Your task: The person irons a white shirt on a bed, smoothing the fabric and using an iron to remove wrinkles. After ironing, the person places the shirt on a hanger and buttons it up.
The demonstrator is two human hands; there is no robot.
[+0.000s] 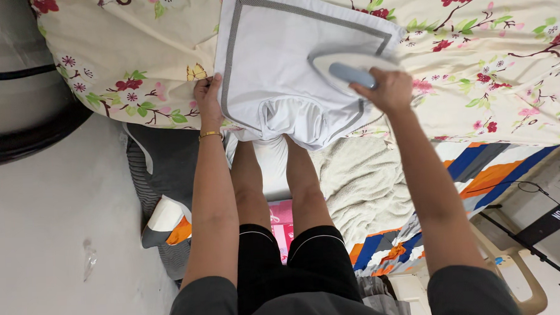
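Right hand [390, 88] clamps the blue handle of a white iron [346, 65] resting on a white grey-bordered pillowcase [276, 58]; left hand [208, 101] pinches the pillowcase's left edge over floral bedsheet [493, 57].

A home (likely a bedroom): a floral bedsheet [487, 57] spreads as ironing surface; folded laundry [361, 185] lies below.

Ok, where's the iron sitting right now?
In the head view, the iron is right of centre, gripped by the right hand on the white cloth, near its grey-bordered right edge; the left hand pins the cloth's opposite edge.
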